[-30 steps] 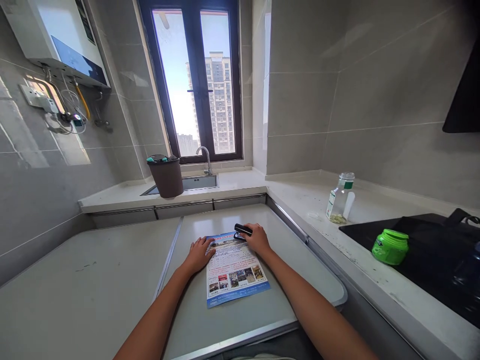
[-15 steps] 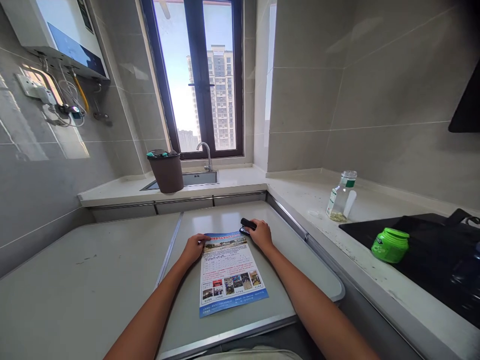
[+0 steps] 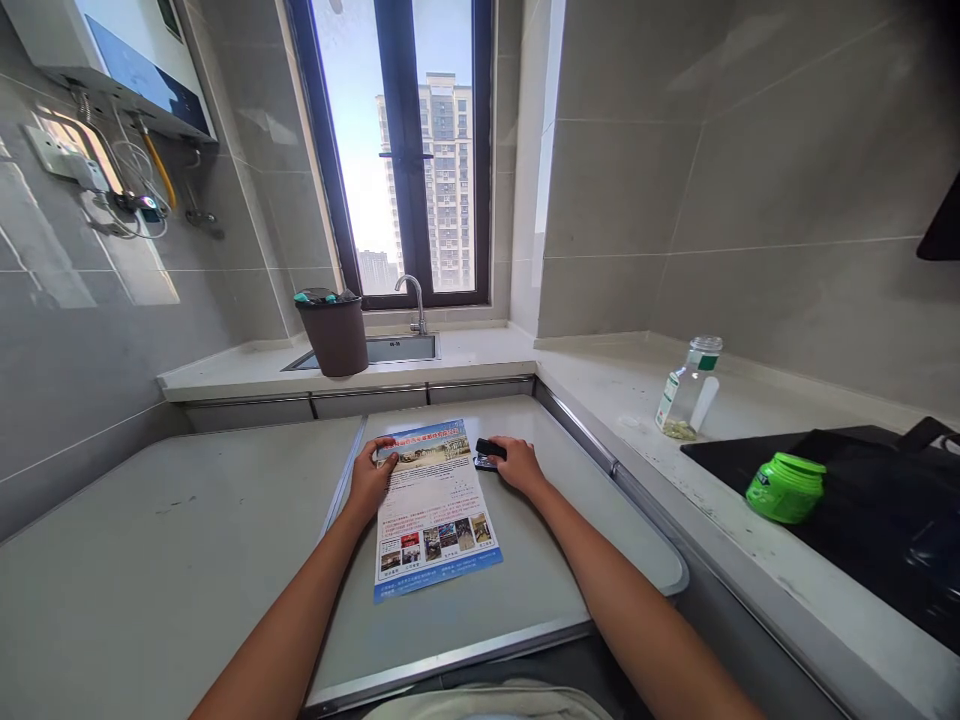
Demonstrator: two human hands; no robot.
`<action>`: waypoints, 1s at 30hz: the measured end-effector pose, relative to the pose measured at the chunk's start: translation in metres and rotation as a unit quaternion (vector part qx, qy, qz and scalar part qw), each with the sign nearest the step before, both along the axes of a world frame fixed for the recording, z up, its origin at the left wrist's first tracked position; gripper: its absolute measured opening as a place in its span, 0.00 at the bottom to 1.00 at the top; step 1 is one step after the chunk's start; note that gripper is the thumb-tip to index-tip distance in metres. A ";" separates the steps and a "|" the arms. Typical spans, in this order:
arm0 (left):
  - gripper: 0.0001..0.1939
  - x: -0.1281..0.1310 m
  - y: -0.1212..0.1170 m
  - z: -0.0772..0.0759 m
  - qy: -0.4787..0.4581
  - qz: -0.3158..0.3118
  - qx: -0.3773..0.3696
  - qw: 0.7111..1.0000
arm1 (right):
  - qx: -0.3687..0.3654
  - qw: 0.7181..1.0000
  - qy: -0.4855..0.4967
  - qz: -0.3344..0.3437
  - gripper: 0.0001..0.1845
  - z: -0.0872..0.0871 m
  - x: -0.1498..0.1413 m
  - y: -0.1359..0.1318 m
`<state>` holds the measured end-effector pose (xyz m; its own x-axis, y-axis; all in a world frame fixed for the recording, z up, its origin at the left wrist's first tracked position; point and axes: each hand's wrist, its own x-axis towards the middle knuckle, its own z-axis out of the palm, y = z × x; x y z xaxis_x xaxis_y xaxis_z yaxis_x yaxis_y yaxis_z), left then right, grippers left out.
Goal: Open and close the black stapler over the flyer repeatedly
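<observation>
A printed flyer [image 3: 431, 500] with a blue bottom band and small photos lies on the pale folding table [image 3: 420, 640]. My left hand [image 3: 371, 476] pinches its upper left edge, thumb on top of the sheet. In my right hand [image 3: 516, 462] is a black stapler [image 3: 490, 453], held by its rear end with the jaws pointing left. The stapler's front is just right of the flyer's upper right edge, with a narrow gap of table between them.
On the right counter stand a clear glass jar [image 3: 688, 390] and a green tub [image 3: 785, 488], the tub by the black hob [image 3: 847, 550]. A brown bin [image 3: 334, 338] stands at the sink [image 3: 405, 349] below the window.
The flyer has shifted left and away from me with my left hand, and its top right corner is now clear of the stapler. My right hand has barely moved.
</observation>
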<state>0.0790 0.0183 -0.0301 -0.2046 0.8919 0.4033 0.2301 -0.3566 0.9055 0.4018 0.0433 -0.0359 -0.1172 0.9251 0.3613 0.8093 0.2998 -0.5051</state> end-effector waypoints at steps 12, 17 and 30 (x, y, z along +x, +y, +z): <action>0.24 0.002 0.001 -0.006 0.054 -0.010 -0.057 0.997 | 0.016 0.989 -0.034 0.146 0.26 0.010 -0.002 -0.013; 0.23 0.004 -0.001 -0.004 0.057 -0.018 -0.053 0.997 | 0.026 0.984 -0.041 0.170 0.29 0.008 -0.006 -0.013; 0.28 0.005 0.000 -0.008 0.022 -0.047 -0.083 0.995 | 0.036 0.983 -0.057 0.172 0.33 0.002 -0.012 -0.011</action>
<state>0.0837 0.0181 -0.0382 -0.1027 0.9612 0.2561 0.2430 -0.2254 0.9435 0.3901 0.0326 -0.0337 -0.4615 0.7968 0.3900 0.7046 0.5963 -0.3846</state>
